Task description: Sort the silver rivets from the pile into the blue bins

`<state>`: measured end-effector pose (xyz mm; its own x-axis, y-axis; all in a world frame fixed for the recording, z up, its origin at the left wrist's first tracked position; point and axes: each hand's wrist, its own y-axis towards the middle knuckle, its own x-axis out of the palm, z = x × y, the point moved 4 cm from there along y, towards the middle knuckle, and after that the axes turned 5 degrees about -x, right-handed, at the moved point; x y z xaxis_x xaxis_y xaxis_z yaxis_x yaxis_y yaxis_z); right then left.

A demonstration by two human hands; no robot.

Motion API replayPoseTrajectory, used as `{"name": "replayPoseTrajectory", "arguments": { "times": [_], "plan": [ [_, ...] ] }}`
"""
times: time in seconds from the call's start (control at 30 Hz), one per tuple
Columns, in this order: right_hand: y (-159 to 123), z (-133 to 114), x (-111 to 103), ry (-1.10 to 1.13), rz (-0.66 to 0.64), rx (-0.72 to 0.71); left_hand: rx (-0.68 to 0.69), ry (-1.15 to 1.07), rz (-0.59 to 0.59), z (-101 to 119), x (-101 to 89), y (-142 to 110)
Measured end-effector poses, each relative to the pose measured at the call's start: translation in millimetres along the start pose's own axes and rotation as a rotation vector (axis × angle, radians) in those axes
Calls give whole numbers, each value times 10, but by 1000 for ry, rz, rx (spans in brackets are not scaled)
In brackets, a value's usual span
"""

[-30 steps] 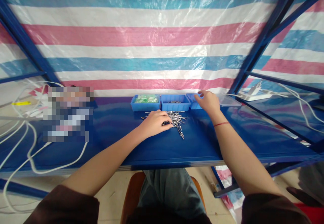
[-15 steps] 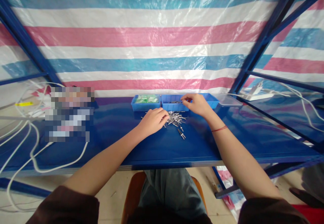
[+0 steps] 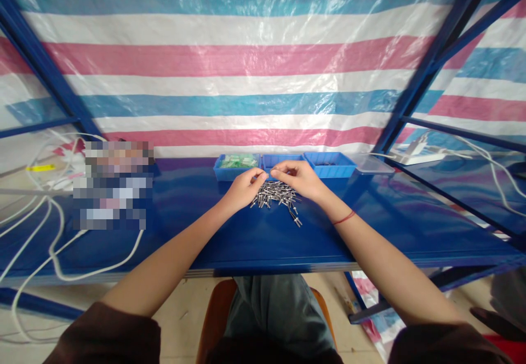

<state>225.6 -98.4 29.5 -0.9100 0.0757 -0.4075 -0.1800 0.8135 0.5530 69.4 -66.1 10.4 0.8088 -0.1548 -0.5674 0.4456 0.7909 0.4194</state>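
My left hand [image 3: 245,187] and my right hand [image 3: 299,178] meet fingertip to fingertip above a loose pile of small silver metal pins that look like blind rivets [image 3: 276,193]. Each hand is closed in a pinch. Whatever lies between the fingers is too small to make out. A couple of rivets [image 3: 296,220] rest apart, just in front of the pile. Behind my hands stands a blue bin [image 3: 267,160], partly covered by my right hand.
To its left, another blue bin [image 3: 222,174] holds green and clear packets. On the right, a third blue bin [image 3: 349,169] has small dark pieces inside, beside a clear plastic lid [image 3: 373,163]. White cables [image 3: 55,243] trail over the left of the blue table [image 3: 181,188].
My right hand has come left and toward me from the middle bin to meet my left hand. My left hand has lifted slightly away from the pile, its fingers now in a pinch.
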Motion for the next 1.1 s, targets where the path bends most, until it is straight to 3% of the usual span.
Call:
{"name": "replayPoseTrajectory", "arguments": {
  "times": [0.4,0.63,0.73,0.8,0.87,1.0,1.1],
  "plan": [
    [-9,-56,-8,-47,34,-44,59,-63,28,115,-14,-32],
    [-18,-119,-11,-259,-18,-133,132,8,159,113,-53,-47],
    [0,-46,-12,-289,-45,-105,167,35,216,117,-55,-65],
    [28,44,-96,-243,52,-30,174,65,248,128,-55,-84],
    [45,158,-267,-132,264,93,205,132,214,166,-28,-112],
    [-27,420,-647,250,694,382,395,295,-69,307,146,-220],
    [-82,558,-778,465,764,558,570,355,-270,392,316,-331]
  ]
}}
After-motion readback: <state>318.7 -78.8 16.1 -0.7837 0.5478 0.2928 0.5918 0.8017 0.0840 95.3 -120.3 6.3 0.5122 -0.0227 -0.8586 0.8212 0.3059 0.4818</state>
